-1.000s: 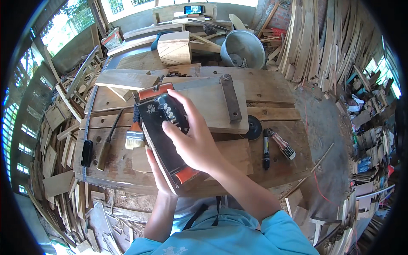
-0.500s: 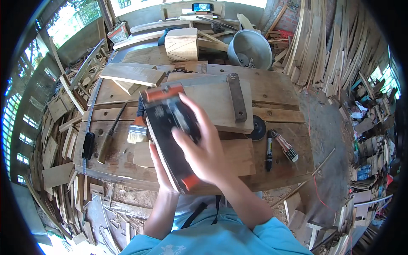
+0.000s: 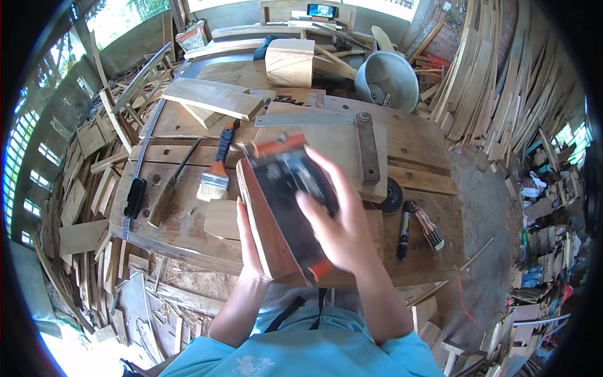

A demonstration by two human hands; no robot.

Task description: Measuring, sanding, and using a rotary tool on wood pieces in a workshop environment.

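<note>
The left hand cups the near edge of a curved wooden piece from below, fingers wrapped up along its side, holding it tilted above the front of the workbench. On top of that wood sits a black and orange sander, running lengthwise away from the person, and the right hand lies flat over it, fingers spread and gripping its body — the picture is blurred here, so finer detail of the grip cannot be told. Just to the left on the bench lies a paintbrush with pale bristles, and further left a chisel with a wooden handle beside a long steel ruler. To the right of the hands lie a dark round disc and two small tools side by side. At the far side stand a wooden box and a metal basin — well apart from the hands.
</note>
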